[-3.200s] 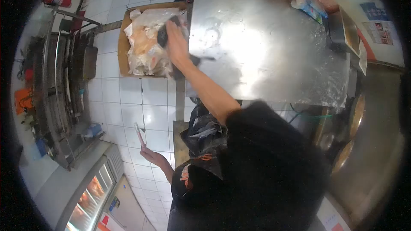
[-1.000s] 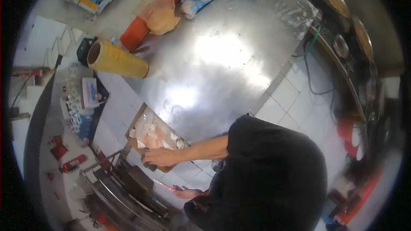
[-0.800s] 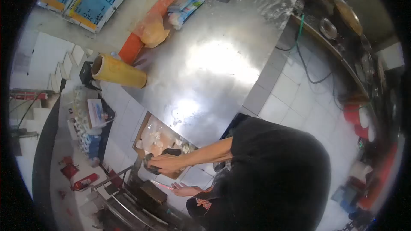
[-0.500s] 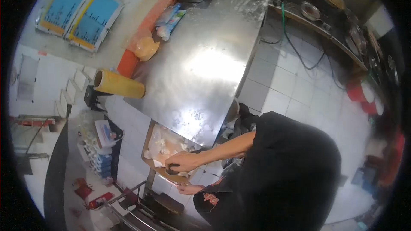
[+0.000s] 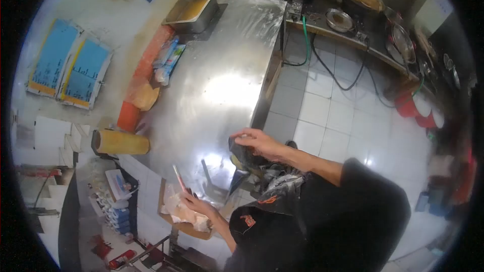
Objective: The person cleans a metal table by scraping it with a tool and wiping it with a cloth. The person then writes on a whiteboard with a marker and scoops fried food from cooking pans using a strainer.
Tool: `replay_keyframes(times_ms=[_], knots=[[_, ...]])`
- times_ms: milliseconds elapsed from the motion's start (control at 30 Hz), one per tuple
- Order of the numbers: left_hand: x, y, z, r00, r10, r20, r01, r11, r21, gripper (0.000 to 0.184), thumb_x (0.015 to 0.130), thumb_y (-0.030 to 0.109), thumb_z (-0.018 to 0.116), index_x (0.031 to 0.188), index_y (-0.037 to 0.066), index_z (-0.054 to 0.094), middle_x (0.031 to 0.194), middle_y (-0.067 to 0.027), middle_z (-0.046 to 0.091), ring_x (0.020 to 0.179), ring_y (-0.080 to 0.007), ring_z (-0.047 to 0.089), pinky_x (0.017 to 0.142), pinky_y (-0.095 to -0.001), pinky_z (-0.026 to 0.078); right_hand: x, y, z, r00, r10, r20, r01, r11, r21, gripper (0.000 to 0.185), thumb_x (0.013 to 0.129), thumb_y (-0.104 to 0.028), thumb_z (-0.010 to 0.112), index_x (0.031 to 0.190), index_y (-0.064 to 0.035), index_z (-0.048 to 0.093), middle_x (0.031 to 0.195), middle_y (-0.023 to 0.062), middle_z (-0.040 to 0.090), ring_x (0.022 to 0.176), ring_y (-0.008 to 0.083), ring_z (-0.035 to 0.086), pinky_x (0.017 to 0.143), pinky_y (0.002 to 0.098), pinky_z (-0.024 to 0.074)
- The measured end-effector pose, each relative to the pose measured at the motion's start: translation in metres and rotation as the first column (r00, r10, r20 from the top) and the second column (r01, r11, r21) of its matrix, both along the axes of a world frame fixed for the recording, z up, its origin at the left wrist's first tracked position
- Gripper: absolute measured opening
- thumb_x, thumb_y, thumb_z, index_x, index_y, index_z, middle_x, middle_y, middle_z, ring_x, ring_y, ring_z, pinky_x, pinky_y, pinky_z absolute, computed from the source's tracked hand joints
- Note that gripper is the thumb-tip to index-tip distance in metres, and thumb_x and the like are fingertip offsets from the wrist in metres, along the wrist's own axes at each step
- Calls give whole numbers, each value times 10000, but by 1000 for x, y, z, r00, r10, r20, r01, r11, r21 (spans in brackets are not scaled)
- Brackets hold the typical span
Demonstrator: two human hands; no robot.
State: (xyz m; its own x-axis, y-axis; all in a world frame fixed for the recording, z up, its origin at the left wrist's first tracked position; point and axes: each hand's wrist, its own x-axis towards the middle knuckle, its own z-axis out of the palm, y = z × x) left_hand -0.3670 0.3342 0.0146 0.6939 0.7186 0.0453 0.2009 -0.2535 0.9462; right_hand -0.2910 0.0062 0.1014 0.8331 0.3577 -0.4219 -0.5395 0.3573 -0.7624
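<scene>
Steel first: broad surface (image 5: pixel 201 85), all agleam; cardboard box (image 5: pixel 192 231) just beside its corner. Over to right hand (image 5: pixel 258 144), grip curled round dark wad (image 5: pixel 244 156) near the edge; left hand (image 5: pixel 199 205), grip closed on slim red-and-white strip (image 5: pixel 179 177) by the box. Possible drop there, from any loosened hold!

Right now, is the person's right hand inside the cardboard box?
No, the right hand is apart from the cardboard box, near the steel table's edge.
</scene>
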Motion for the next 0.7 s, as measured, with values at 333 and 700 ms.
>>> replay_keyframes(times_ms=[333, 700], knots=[[219, -260, 50, 949, -202, 241, 301, 807, -508, 501, 1065, 377, 475, 1331, -39, 557, 1274, -171, 604, 1157, -294, 623, 949, -401, 520, 98, -143, 37, 940, -100, 326, 149, 981, -128, 465, 978, -373, 637, 1368, -127, 584, 1146, -23, 545, 819, 61, 405, 687, 208, 319], [471, -353, 94, 797, -481, 364, 589, 751, -297, 570, 1043, 340, 485, 1477, -23, 423, 1498, -167, 450, 1390, -277, 423, 1179, -438, 293, 165, -237, 13, 965, -230, 129, 240, 968, -68, 436, 1001, -320, 597, 1389, -128, 553, 1220, -3, 568, 1033, 97, 514, 853, 224, 394]])
